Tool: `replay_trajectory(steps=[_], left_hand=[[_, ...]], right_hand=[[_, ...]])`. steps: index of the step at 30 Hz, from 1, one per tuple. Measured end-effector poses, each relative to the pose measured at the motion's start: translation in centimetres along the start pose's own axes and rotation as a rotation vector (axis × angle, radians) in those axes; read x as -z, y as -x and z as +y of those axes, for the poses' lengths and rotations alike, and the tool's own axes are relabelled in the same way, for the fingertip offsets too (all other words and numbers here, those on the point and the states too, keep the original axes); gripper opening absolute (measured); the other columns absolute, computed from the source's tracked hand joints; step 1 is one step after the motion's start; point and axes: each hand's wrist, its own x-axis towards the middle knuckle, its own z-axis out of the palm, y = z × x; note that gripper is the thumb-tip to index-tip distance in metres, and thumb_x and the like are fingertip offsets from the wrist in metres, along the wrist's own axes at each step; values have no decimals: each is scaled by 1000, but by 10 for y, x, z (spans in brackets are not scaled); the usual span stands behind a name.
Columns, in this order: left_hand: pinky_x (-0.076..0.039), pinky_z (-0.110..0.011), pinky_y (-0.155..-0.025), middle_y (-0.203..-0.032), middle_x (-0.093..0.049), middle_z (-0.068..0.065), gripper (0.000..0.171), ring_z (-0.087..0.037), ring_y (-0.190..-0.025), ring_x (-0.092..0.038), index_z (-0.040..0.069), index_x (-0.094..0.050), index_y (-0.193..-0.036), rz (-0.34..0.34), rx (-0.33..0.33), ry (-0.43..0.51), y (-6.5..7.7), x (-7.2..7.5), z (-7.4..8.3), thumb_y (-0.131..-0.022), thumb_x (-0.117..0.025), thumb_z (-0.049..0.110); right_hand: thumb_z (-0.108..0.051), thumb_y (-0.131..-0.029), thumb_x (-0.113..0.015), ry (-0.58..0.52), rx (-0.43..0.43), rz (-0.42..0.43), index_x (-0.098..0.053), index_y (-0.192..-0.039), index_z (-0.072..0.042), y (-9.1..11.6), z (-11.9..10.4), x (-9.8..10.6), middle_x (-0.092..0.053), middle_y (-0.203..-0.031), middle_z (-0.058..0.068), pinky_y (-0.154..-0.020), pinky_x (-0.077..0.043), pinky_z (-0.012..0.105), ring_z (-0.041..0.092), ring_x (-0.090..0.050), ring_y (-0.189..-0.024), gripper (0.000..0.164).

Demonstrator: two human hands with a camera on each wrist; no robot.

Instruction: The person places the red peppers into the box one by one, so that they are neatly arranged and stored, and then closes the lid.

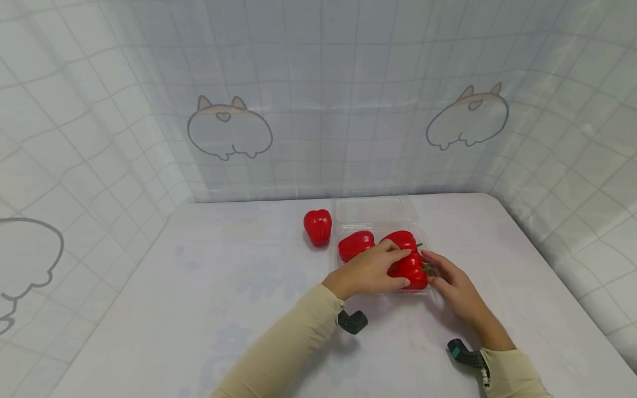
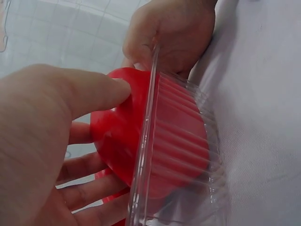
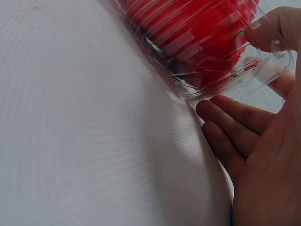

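Note:
A clear plastic clamshell box [image 2: 142, 146] stands on the table, holding red bell peppers. My left hand [image 1: 370, 271] reaches over it and grips the front red bell pepper [image 1: 414, 272], thumb on one side and fingers on the other in the left wrist view. Behind that one lies another pepper [image 1: 402, 239], partly covered by the hand; a third pepper [image 1: 356, 244] is at the box's left. At the right edge, my right hand [image 1: 460, 290] holds the box wall, its thumb at the rim and its lower fingers outside in the right wrist view.
The box's hinged lid [image 1: 370, 211] lies folded back toward the rear wall. One loose red bell pepper [image 1: 318, 228] sits on the white table cover [image 1: 224, 287], left of the box. Grid-patterned curtains [image 1: 338, 110] enclose the back and sides.

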Motion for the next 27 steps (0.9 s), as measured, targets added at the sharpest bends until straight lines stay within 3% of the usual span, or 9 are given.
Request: replay_trajectory(steps=[13,20,23,27], left_hand=[[-54,-25,-78,-125,-54,3,71,-8,-105,-52,34,-43,-153,13,37,-46,-1,-4,1,-89,-68,51],[-56,-29,-81,-132,-56,1,71,-11,-113,-52,35,-46,-151,29,59,-60,-1,-9,4,-86,-72,50],[-56,-29,-82,-133,-55,2,71,-11,-114,-51,36,-44,-152,24,60,-67,-2,-9,4,-87,-70,51],[-56,-29,-83,-133,-53,1,70,-10,-112,-51,37,-41,-153,11,50,-73,-2,-10,4,-89,-67,52]], right_hand=[[-5,-96,-56,-22,31,-42,-38,-153,-8,1,2,6,-44,-151,18,-97,-37,12,41,-41,-136,61],[-4,-93,-57,-71,43,-71,-35,-155,-9,2,2,7,-40,-154,19,-98,-36,12,43,-34,-139,66],[-4,-92,-59,-68,50,-66,-35,-155,-10,2,2,7,-39,-154,18,-98,-36,13,36,-37,-140,68],[-2,-91,-58,-82,64,-61,-36,-155,-9,2,2,7,-40,-154,17,-100,-35,12,11,-38,-139,68]])
